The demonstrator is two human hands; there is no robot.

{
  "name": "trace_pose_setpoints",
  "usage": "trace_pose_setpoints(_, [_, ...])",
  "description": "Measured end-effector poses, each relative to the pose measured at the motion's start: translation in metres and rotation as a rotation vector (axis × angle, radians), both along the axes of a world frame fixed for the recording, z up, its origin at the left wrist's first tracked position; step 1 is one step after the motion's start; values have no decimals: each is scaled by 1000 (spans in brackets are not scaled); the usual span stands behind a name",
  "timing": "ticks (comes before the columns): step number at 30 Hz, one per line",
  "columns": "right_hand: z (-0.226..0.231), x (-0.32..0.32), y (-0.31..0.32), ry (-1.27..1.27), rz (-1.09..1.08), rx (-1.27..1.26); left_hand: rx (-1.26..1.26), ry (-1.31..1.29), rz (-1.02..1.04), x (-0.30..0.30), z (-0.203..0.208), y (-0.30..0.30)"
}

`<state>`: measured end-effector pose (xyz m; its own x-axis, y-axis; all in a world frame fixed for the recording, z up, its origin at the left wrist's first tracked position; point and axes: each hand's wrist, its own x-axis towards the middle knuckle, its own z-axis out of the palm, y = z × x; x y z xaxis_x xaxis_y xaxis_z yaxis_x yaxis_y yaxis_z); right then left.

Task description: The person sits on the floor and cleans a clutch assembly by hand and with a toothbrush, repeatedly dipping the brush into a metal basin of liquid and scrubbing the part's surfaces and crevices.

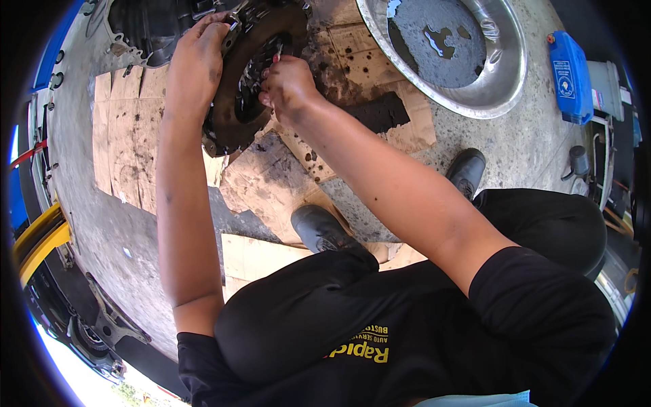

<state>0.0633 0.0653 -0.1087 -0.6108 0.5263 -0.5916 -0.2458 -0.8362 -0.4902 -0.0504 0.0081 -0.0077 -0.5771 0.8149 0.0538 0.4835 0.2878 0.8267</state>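
Note:
A dark, oil-smeared metal housing (227, 125) with a round open middle stands at the top of the head view. My left hand (201, 55) has its fingers closed over the housing's upper left edge. My right hand (290, 87) is closed at the opening, its fingers bent around something small with a reddish bit showing. What that is, I cannot make out. Wet, shiny streaks show inside the opening, just left of my right fingers.
Oil-stained cardboard (129, 136) lies under and around the housing. To the right is a wide metal basin (505, 74) holding dark liquid, then a blue jug (569, 78). My boots (319, 227) are close by. A yellow lift arm (47, 237) is at left.

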Motion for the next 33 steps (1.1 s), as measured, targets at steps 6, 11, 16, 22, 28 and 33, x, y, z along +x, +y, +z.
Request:
trace_pose_setpoints(6, [20,16,-35,-414,73,961,-8,-227,107,6,6,1])
trace_pose_setpoints(11, [19,31,-43,-345,127,996,-10,-315,119,9,11,-1])
trace_pose_setpoints(16, [-6,20,-46,-120,12,425,-16,-108,63,14,13,-3])
trace_pose_setpoints(22, [-38,9,-34,103,61,132,-24,-141,110,20,22,-6])
trace_pose_setpoints(28, [-45,43,-14,-322,326,937,13,-147,100,17,10,-28])
trace_pose_setpoints(33, [-28,47,-30,-42,347,521,70,-334,127,28,13,-40])
